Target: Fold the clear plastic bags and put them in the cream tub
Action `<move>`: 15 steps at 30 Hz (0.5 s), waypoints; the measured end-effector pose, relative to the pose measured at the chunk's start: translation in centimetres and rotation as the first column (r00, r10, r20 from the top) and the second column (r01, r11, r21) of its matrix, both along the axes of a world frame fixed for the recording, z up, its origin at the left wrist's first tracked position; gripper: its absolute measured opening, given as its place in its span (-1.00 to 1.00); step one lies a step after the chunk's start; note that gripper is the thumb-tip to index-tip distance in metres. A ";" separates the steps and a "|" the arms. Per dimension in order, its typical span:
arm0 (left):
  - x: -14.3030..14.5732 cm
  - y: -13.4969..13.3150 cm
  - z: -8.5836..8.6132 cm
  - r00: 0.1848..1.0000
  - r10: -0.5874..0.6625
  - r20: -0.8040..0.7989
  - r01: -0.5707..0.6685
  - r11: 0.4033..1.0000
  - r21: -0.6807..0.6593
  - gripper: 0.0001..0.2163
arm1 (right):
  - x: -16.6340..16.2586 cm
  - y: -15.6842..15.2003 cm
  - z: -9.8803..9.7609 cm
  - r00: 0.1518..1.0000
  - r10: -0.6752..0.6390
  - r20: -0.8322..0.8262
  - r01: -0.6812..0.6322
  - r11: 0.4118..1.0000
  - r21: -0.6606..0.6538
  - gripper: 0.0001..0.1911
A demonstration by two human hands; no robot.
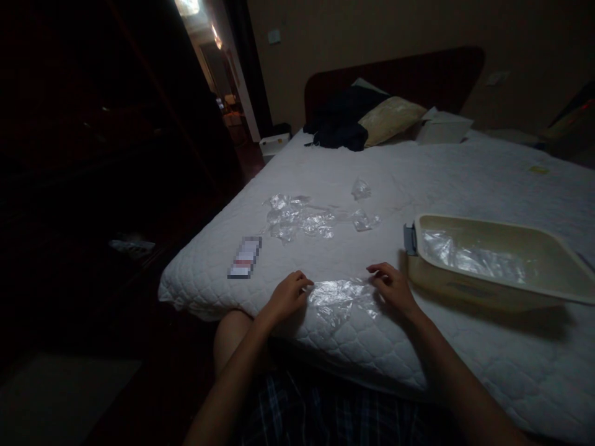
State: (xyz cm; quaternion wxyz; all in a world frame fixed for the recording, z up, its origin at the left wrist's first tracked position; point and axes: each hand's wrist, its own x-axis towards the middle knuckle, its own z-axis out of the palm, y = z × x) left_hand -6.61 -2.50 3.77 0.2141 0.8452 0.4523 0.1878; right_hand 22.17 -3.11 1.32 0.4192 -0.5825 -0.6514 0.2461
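Observation:
A clear, crinkled plastic bag (341,296) lies spread over the near edge of the bed, between my two hands. My left hand (292,293) has its fingers closed at the bag's upper left corner. At the upper right corner, my right hand (394,291) pinches the film, its index finger lifted a little. The bag's top edge runs nearly straight from one hand to the other. Beyond it, several more clear plastic bags (302,218) lie in a loose heap, with a single crumpled one (361,189) farther back.
To the right stands a beige plastic bin (469,291) with a grey latch and clear plastic inside. A blurred-out phone-shaped object (245,257) lies on the left of the white quilted bed (320,167). Dark cloth (346,118), a pillow (395,119) and a white box (445,127) sit near the headboard.

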 end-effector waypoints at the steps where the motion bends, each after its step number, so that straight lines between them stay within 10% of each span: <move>1: 0.2 -0.2 0.2 1.000 0.024 0.001 -0.024 0.999 0.032 -0.71 | -0.1 0.0 0.7 0.998 -0.005 0.061 0.005 1.000 0.004 -0.76; 7: 2.6 -1.2 -0.2 0.966 0.005 -0.258 0.030 0.991 0.130 -0.87 | -4.9 -0.3 4.6 0.785 0.262 0.562 -0.200 0.965 -0.170 -0.76; 15: 4.5 -1.5 -2.7 0.911 0.007 -0.412 0.057 0.988 0.142 -0.81 | -9.5 0.2 2.6 0.519 0.401 0.755 -0.161 0.913 -0.375 -0.77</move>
